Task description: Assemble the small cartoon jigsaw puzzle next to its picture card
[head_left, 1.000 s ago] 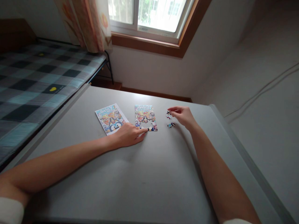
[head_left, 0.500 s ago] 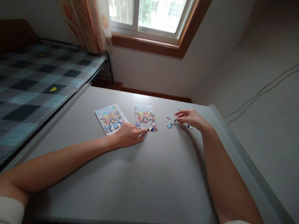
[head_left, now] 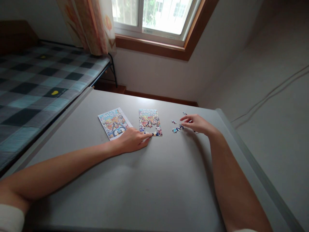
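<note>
At the near edge of the puzzle [head_left: 149, 117], the left hand [head_left: 132, 140] rests, index finger extended. Across open worktop [head_left: 149, 170], the right hand [head_left: 196, 123] adjoins loose pieces [head_left: 174, 130], fingers narrowly bent; grip indeterminable.

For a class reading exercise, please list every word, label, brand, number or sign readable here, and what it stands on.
"BLUEY", as best it reads: top of the picture sheet.
Too small to read: any lettering on the puzzle.
Too blurred to read: print beside the yellow heart on the mattress.
Too small to read: marks on the window frame.
</note>
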`<state>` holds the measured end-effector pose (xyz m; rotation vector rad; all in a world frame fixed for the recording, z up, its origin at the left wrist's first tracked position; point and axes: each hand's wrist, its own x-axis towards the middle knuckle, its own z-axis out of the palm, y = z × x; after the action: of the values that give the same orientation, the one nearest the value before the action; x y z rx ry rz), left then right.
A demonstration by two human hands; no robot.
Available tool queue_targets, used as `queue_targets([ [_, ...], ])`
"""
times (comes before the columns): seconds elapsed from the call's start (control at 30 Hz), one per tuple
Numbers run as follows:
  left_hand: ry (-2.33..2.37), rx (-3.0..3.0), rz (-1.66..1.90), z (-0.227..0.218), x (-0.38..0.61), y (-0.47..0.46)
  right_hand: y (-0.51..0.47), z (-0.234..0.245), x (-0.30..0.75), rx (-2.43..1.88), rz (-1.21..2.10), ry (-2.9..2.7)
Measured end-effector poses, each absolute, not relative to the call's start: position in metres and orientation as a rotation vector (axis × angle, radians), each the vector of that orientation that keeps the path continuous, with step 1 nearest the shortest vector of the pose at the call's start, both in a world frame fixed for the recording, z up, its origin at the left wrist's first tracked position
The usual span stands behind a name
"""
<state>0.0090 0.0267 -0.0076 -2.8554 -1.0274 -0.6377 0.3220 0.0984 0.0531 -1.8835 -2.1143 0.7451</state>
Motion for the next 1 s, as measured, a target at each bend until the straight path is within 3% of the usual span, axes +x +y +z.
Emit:
queue_targets([
  [0.27, -0.887, -2.765, -0.569, 0.011, 0.008, 0.017, 0.080, 0.045, 0.281, -1.502, 0.664, -2.207],
  [0.53, -1.521, -2.492, -0.216, 0.059, -0.034, 0.032, 0.050, 0.004, 0.239, -1.074, 0.392, -2.288],
  [0.8, -1.847, -2.338, 0.072, 0.027, -0.095, 0.017, 0.039, -0.003, 0.231, -1.017, 0.125, -2.280],
  [1.0, -1.710, -2.611, -0.016, 0.010, -0.107, 0.034, 0.037, -0.004, 0.232, -0.984, 0.144, -2.317],
])
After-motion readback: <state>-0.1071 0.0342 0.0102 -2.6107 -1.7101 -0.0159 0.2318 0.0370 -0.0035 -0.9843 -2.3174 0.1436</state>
